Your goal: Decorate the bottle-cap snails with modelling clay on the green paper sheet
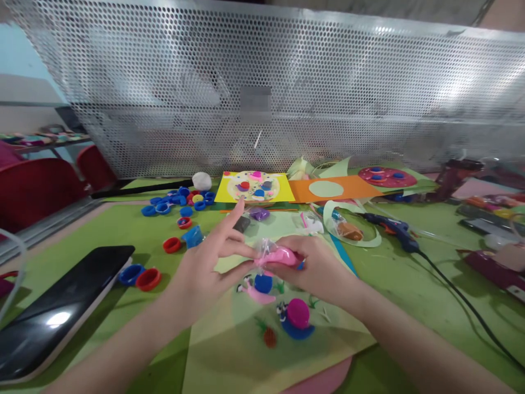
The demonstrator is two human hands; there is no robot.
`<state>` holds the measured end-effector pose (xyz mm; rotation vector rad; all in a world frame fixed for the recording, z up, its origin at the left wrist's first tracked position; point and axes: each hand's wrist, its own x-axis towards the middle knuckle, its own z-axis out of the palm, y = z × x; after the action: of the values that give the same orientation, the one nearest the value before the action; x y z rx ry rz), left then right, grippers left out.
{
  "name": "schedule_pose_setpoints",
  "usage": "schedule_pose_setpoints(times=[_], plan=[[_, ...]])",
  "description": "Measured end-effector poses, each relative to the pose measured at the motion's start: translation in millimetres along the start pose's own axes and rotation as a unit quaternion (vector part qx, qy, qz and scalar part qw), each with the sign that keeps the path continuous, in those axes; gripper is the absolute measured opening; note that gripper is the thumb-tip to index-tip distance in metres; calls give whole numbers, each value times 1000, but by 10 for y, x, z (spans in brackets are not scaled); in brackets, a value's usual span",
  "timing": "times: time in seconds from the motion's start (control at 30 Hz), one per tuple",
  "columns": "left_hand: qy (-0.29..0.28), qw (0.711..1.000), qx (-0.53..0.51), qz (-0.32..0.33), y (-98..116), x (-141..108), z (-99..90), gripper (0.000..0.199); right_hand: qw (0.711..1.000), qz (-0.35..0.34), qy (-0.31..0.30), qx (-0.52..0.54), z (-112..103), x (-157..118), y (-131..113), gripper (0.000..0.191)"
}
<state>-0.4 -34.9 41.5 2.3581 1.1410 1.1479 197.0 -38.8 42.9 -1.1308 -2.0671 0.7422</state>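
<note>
Head view: phone (68, 312), glue gun (394, 229) flank pink clay (282, 255).

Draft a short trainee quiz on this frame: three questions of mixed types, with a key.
1. What colour is the plastic-wrapped piece held between the left hand and the right hand?
2. True or false: the glue gun lies to the left of both hands.
3. The body of the magenta-shelled snail is: A) orange B) blue C) white

Key: 1. Pink. 2. False; it lies to their right. 3. B.
</note>
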Motion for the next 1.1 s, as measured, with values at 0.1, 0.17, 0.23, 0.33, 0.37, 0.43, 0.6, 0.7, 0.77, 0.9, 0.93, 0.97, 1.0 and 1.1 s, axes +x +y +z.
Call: schedule_pose_setpoints(times=[0.1, 0.17, 0.23, 0.33, 0.37, 0.43, 0.6, 0.7, 0.77, 0.9, 0.93, 0.97, 1.0, 1.1], plan=[[-1, 1000, 4, -10, 16, 11, 7, 63, 1000, 11, -7, 14, 1, -1, 0, 4], [-8, 1000, -11, -16, 26, 17, 21, 66, 999, 19, -16, 30, 3, -7, 7, 26], [-8, 999, -29, -21, 34, 12, 46, 71, 999, 23, -30, 31, 5, -13, 16, 37], [-9, 998, -52, -33, 42, -1, 83, 79, 999, 19, -38, 14, 4, -13, 20, 22], [-18, 997, -67, -47, 41, 2, 86, 80, 999, 18, -36, 12, 2, -11, 19, 19], [-27, 985, -136, -103, 30, 30, 70, 81, 999, 16, -29, 17, -8, -5, 18, 14], [109, 880, -394, -240, -65, 187, -60, 76, 999, 11, 23, 36, -42, 11, 55, 10], [120, 870, -412, -244, -118, 227, -81, 68, 998, 15, 44, 38, -49, 13, 72, 12], [78, 887, -383, -245, -132, 211, -51, 59, 998, 25, 40, 50, -49, 11, 67, 14], [18, 915, -336, -222, -122, 155, 13, 39, 995, 37, 38, 88, -50, 20, 52, 19], [12, 918, -333, -218, -119, 147, 17, 37, 994, 36, 39, 98, -50, 25, 53, 19], [8, 920, -328, -215, -117, 142, 17, 34, 993, 35, 39, 110, -50, 30, 56, 19], [5, 923, -320, -214, -116, 140, 13, 32, 991, 37, 36, 124, -48, 35, 60, 20], [-3, 931, -292, -221, -114, 144, 0, 24, 986, 53, 40, 156, -41, 42, 79, 21]])
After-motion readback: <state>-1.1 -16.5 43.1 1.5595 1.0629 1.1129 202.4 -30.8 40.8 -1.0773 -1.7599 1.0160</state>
